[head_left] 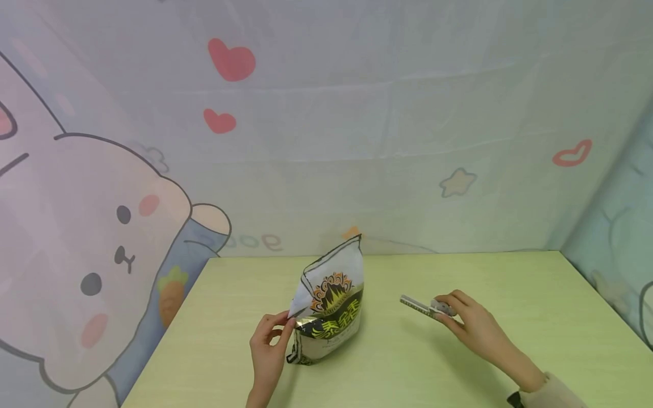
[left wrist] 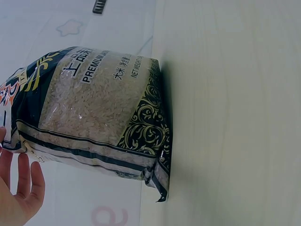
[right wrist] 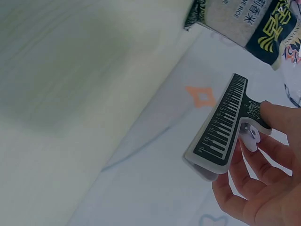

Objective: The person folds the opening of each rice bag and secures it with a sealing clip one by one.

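Observation:
A bag of rice stands upright on the table, its top part pale and flattened. My left hand pinches the bag's left edge between thumb and fingers. In the left wrist view, grains show through the clear front of the rice bag, and part of the left hand is cut off by the frame. Off to the right, my right hand holds a bag clip above the table. The right wrist view shows the clip with a piano-key pattern, its handle gripped by the right hand.
The pale yellow-green table reaches back to a cloth backdrop printed with hearts, a star and a large rabbit. A second cloth hangs along the right side.

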A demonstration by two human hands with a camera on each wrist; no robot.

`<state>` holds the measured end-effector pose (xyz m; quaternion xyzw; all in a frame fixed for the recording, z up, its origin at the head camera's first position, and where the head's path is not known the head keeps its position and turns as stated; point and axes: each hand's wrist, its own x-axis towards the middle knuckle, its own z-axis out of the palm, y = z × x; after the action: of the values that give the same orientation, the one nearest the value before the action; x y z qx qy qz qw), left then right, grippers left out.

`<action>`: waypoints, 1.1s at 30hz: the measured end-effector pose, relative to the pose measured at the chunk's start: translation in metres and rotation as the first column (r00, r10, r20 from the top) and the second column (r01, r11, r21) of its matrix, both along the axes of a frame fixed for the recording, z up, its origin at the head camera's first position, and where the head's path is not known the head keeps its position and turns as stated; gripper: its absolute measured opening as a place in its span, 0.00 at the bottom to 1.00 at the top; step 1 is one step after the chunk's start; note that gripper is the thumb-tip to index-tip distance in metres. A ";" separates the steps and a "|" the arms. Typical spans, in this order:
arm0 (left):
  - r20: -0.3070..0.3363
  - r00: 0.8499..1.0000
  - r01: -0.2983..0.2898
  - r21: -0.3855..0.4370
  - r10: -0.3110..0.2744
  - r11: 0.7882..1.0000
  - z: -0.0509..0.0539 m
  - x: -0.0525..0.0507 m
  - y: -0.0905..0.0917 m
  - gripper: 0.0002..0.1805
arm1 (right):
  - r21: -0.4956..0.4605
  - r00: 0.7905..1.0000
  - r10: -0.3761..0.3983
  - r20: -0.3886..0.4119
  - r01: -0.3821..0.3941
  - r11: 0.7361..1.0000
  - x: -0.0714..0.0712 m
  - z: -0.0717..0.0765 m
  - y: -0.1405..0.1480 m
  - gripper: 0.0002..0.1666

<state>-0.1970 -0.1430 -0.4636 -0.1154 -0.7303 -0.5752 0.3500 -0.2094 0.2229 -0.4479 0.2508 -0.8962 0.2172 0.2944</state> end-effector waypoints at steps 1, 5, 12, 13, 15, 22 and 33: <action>-0.003 1.000 0.000 -0.002 0.000 1.000 0.000 0.000 0.000 0.08 | -0.006 1.000 0.008 -0.017 -0.008 1.000 0.000 0.002 -0.001 0.18; -0.018 1.000 0.000 -0.004 0.000 1.000 0.006 0.003 0.002 0.07 | -0.011 0.997 0.036 -0.073 -0.037 0.999 0.000 0.013 -0.006 0.20; -0.022 1.000 -0.019 -0.003 0.019 1.000 0.020 0.013 0.007 0.09 | -0.004 0.991 0.070 -0.110 -0.071 0.997 0.002 0.030 -0.014 0.21; -0.026 0.999 -0.020 -0.003 0.020 1.000 0.020 0.013 0.008 0.09 | -0.004 0.991 0.075 -0.113 -0.076 0.997 0.003 0.032 -0.015 0.21; -0.029 0.999 -0.020 -0.001 0.020 1.000 0.019 0.013 0.008 0.09 | -0.004 0.989 0.085 -0.119 -0.086 0.996 0.003 0.036 -0.017 0.22; -0.028 0.999 -0.020 -0.003 0.020 1.000 0.017 0.013 0.009 0.09 | -0.019 0.979 0.135 -0.155 -0.140 0.990 0.004 0.051 -0.023 0.24; -0.051 0.998 -0.032 -0.008 0.031 0.999 0.015 0.012 0.009 0.09 | -0.018 0.971 0.160 -0.178 -0.166 0.986 0.004 0.071 -0.035 0.21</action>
<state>-0.1850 -0.1342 -0.4483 -0.1199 -0.7255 -0.5633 0.3769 -0.2056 0.1883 -0.3772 0.3368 -0.8395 0.2320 0.3577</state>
